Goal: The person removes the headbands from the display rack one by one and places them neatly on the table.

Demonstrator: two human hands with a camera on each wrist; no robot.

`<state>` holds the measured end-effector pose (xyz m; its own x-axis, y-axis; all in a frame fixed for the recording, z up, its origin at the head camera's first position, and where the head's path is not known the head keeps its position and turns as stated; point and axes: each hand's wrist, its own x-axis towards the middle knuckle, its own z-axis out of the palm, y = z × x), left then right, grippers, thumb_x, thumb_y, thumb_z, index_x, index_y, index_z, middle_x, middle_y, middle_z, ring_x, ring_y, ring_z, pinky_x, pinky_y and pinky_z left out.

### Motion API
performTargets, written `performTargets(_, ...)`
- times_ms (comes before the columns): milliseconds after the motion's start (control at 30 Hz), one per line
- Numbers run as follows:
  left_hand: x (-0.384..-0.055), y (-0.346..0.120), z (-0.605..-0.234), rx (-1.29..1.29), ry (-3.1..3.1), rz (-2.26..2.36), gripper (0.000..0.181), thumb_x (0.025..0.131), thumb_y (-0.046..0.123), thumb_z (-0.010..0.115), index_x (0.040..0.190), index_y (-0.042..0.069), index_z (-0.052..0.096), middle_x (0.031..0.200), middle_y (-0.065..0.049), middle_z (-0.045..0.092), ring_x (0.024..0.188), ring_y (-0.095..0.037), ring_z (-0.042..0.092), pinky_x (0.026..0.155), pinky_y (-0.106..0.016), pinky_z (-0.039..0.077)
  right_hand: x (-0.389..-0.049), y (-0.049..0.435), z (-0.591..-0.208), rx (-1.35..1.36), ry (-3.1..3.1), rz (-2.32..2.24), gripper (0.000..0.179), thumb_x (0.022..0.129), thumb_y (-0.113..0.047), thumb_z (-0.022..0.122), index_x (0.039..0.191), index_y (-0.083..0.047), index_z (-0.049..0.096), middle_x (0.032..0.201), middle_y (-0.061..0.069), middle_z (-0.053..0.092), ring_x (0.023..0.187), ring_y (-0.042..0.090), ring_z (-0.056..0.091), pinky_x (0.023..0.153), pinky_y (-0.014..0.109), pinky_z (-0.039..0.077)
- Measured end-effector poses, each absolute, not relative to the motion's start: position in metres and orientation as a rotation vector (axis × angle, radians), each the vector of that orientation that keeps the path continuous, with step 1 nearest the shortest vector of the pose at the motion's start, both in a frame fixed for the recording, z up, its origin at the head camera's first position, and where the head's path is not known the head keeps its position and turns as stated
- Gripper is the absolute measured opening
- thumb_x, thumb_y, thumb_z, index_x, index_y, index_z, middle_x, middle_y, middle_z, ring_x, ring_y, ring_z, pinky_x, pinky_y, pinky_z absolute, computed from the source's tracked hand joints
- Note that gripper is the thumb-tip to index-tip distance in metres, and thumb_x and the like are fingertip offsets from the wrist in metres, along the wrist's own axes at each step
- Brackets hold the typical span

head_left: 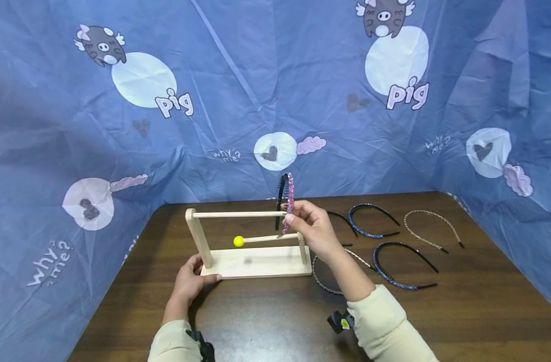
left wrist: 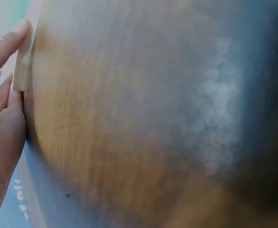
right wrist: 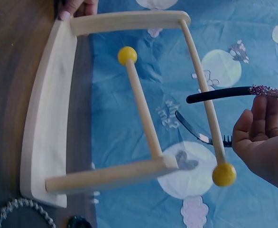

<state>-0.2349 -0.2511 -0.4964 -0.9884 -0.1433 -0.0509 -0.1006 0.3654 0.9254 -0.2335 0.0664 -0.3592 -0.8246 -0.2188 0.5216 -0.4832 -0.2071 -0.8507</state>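
Note:
My right hand (head_left: 318, 231) pinches a headband (head_left: 290, 188) with pink glitter and black comb teeth near the right end of the upper rod (head_left: 239, 214) of a wooden stand (head_left: 257, 269). In the right wrist view, the headband (right wrist: 267, 90) has one leg on either side of that rod, and a yellow ball (right wrist: 224, 175) caps the rod's tip. A shorter lower rod ends in another yellow ball (head_left: 238, 241). At the stand's left end my left hand (head_left: 191, 279) grips the base, its thumb along the front edge; the left wrist view shows only part of this hand (left wrist: 4, 128).
Right of the stand lie two blue glittery headbands (head_left: 379, 266), a braided headband (head_left: 405, 221) and another braided one (head_left: 318, 281) partly under my right forearm. A black headband (head_left: 347, 221) is partly hidden by my hand. A blue patterned cloth (head_left: 239, 100) hangs behind the brown table (head_left: 266, 322).

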Motion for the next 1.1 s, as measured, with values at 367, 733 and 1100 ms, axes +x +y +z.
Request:
performTargets(367,-0.235,-0.250,-0.496,0.210,-2.535,-1.767,0.073,0.064,-0.006,0.080,0.129,-0.005,0.045,0.123,-0.025,0.051,0.113,-0.033,0.050,0.080,-0.020,0.045,-0.231,0.090,-0.353,0.802,-1.771,2.210,0.027,0.088,0.004,0.054,0.109,0.019,0.051,0.077,0.004,0.060,0.069,0.012,0.059,0.062,0.023,0.050)
performTargets(733,-0.234,-0.251,-0.496,0.227,-2.545,-1.752,0.075,0.064,-0.004,0.081,0.129,-0.005,0.045,0.124,-0.025,0.051,0.114,-0.033,0.049,0.088,-0.031,0.044,-0.234,0.113,-0.355,0.723,-1.795,2.114,0.017,0.087,0.006,0.055,0.103,0.005,0.062,0.090,0.003,0.065,0.076,0.010,0.058,0.070,0.023,0.050)
performTargets(1100,-0.235,-0.250,-0.496,0.268,-2.571,-1.740,0.078,0.064,-0.002,0.082,0.132,-0.002,0.044,0.126,-0.023,0.050,0.116,-0.032,0.048,0.092,-0.036,0.042,-0.230,0.144,-0.360,0.668,-1.754,2.121,0.025,0.087,0.010,0.052,0.099,-0.007,0.066,0.089,0.002,0.065,0.075,0.011,0.060,0.070,0.024,0.051)
